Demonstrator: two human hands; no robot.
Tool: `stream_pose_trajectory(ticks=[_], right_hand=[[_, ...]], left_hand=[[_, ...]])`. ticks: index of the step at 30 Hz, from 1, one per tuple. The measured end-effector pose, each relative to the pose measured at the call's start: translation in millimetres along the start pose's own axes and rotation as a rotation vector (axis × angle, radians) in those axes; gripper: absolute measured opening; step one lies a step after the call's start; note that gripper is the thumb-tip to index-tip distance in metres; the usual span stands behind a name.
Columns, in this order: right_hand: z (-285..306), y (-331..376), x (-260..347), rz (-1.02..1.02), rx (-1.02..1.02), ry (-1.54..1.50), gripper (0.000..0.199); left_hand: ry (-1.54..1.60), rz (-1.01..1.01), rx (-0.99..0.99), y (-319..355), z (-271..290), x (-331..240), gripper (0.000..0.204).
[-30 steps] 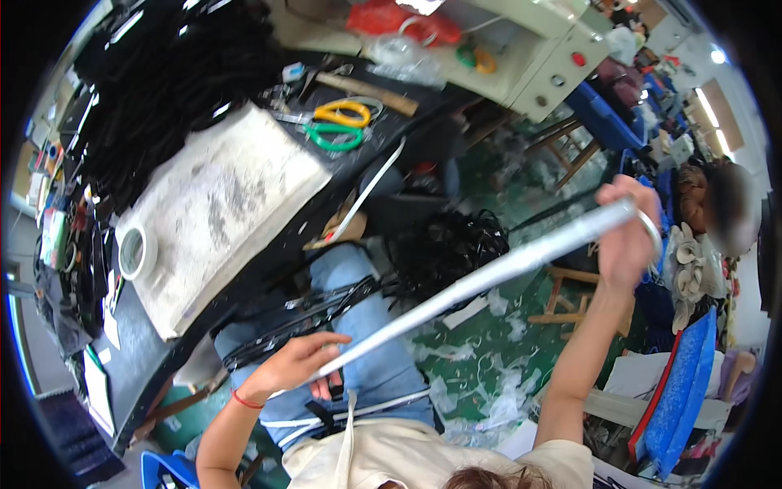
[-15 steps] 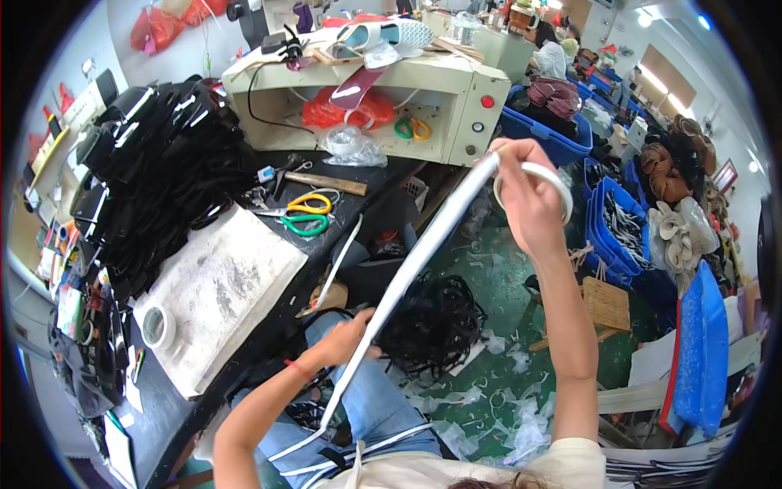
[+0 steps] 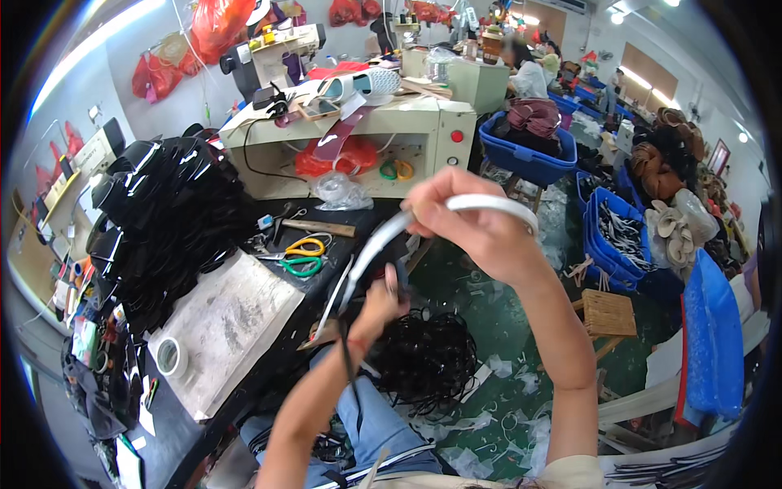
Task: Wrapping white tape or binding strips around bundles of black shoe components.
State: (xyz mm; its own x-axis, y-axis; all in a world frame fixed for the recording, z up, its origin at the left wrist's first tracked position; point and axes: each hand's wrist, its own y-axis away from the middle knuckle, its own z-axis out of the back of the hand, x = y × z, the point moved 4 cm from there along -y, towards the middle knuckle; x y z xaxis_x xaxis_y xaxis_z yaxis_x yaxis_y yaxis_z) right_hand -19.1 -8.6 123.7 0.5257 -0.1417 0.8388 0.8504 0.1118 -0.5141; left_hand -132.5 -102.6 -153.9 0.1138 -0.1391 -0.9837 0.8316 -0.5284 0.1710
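Note:
Raised at the centre, my right hand is closed around a roll of white tape. From its fingertips a loose white strip slopes down to the left, blurred toward its lower end. My left hand is lower, just right of that end, thumb raised; its other fingers are hidden or smeared, so its grip is unclear. A thin black strap hangs across my left wrist, close to the strip's end. Beyond my left hand lies a heap of black straps over the floor.
On the left bench are a stained white board, another tape roll, scissors, a hammer and a pile of black pieces. Blue bins and a wooden stool stand right. Scraps litter the green floor.
My right hand has moved left and a little down with the tape roll. My left hand has risen and gone right. The long taut strip is now shorter, slack and off my lap.

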Motion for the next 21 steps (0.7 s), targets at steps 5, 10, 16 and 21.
stream_pose_trajectory(ticks=[5, 10, 16, 21], right_hand=[[13, 40, 8, 0.005, -0.032, -0.05, 0.015], [27, 67, -33, -0.102, -0.069, -0.103, 0.014], [43, 74, -46, -0.084, -0.194, -0.131, 0.016], [30, 70, -59, -0.083, -0.124, -0.141, 0.015]], left_hand=[[0.705, -0.325, 0.233, 58, -23, -225, 0.07], [0.514, -0.058, 0.052, 24, -12, -99, 0.066], [0.807, -0.202, 0.169, 65, -5, -207, 0.058], [0.899, -0.212, 0.218, 62, -1, -200, 0.057]])
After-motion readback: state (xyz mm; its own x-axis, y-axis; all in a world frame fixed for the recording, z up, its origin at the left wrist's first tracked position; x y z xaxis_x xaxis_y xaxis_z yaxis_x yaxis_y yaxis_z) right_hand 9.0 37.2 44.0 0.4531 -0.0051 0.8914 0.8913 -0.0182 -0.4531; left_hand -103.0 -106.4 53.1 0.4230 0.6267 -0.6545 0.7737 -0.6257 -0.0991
